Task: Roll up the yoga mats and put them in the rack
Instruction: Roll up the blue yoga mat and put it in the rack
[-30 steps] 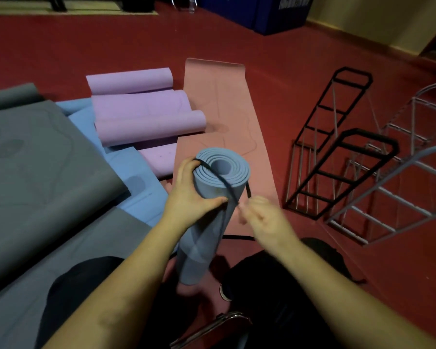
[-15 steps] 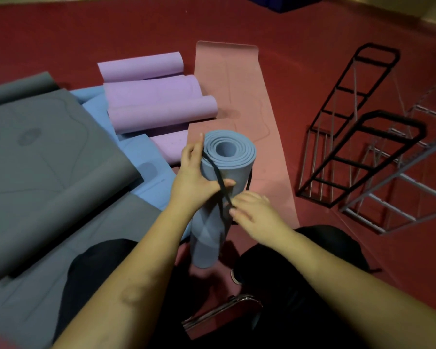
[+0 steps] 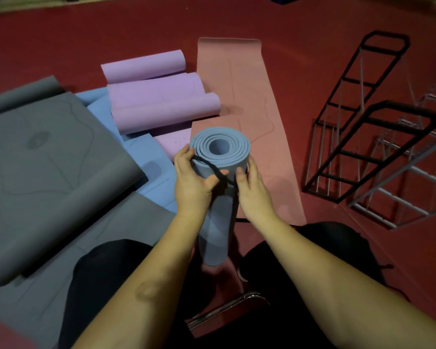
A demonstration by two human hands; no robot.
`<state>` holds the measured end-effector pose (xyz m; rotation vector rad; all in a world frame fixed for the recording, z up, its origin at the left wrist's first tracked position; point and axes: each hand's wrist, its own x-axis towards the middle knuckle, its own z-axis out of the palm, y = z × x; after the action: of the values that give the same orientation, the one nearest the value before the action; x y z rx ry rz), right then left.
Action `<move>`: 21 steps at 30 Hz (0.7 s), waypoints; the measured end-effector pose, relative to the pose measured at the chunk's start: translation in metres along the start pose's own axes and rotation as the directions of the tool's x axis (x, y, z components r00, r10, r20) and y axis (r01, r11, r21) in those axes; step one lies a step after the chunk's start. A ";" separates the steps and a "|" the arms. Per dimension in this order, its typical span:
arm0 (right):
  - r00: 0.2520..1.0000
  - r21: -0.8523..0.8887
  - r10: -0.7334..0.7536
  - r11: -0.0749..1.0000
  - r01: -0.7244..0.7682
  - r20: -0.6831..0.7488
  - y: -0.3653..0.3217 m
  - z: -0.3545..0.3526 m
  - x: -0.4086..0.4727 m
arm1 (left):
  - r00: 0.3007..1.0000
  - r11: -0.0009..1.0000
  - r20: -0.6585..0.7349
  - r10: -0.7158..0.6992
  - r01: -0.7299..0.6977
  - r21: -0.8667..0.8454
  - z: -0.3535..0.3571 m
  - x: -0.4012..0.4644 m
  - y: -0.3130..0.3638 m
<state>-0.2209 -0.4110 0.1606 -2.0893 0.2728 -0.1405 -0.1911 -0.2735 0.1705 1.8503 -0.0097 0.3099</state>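
Note:
A rolled blue-grey yoga mat (image 3: 218, 222) stands upright between my knees, its spiral end facing me. A thin black strap (image 3: 213, 170) runs around its upper part and hangs down the front. My left hand (image 3: 190, 180) grips the roll from the left, thumb pressing the strap. My right hand (image 3: 253, 190) holds the right side, fingers curled round the roll at the strap. A black wire rack (image 3: 363, 137) lies tipped on the red floor to the right, and a grey one (image 3: 413, 187) beside it.
Unrolled mats cover the floor ahead: grey (image 3: 48, 159) at left, light blue (image 3: 146, 167) under it, a pink one (image 3: 249, 117) in the middle. Partly rolled purple mats (image 3: 161, 104) lie behind. A metal chair frame (image 3: 227, 308) shows below my legs.
My right hand has moved from pulling the strap in front of the roll to holding the roll's right side. The strap now sits wrapped around the top. The view shifted slightly downward.

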 end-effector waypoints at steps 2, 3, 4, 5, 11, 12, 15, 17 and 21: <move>1.000 -0.036 0.000 0.999 0.001 0.028 0.003 -0.002 0.004 | 0.996 0.998 -0.063 -0.060 0.057 -0.041 0.001 -0.002 0.003; 0.999 -0.047 -0.002 0.999 0.004 0.037 0.005 -0.003 0.005 | 0.990 0.994 -0.109 -0.092 0.084 -0.076 0.003 -0.002 0.006; 0.999 -0.045 -0.001 0.999 0.003 0.042 0.003 -0.004 0.005 | 0.981 0.989 -0.156 -0.118 0.103 -0.102 0.004 -0.002 0.008; 0.999 -0.035 0.007 0.999 -0.005 0.045 0.003 -0.006 0.006 | 0.974 0.987 -0.187 -0.131 0.112 -0.112 0.005 -0.002 0.011; 0.994 0.089 0.102 0.991 -0.104 0.032 0.003 -0.020 0.011 | 0.958 0.958 -0.070 -0.280 0.273 -0.089 -0.001 -0.013 -0.009; 0.988 0.105 0.146 0.983 -0.150 0.043 0.002 -0.020 0.012 | 0.963 0.963 -0.025 -0.268 0.267 -0.032 -0.002 -0.016 -0.016; 0.987 0.083 0.153 0.984 -0.156 0.044 -0.005 -0.016 0.011 | 0.967 0.968 0.064 -0.248 0.244 0.059 -0.010 -0.015 -0.020; 0.992 0.109 0.126 0.986 -0.126 0.014 -0.006 -0.011 0.010 | 0.955 0.977 0.219 -0.201 0.180 0.115 -0.018 -0.008 -0.018; 0.988 0.158 0.138 0.979 -0.127 -0.061 -0.006 -0.006 0.010 | 0.926 0.962 0.286 -0.245 0.270 -0.048 -0.041 0.005 -0.017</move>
<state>-0.2112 -0.4154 0.1685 -1.9095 0.4311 -0.1517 -0.1922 -0.2294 0.1658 1.7699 0.0270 -0.1344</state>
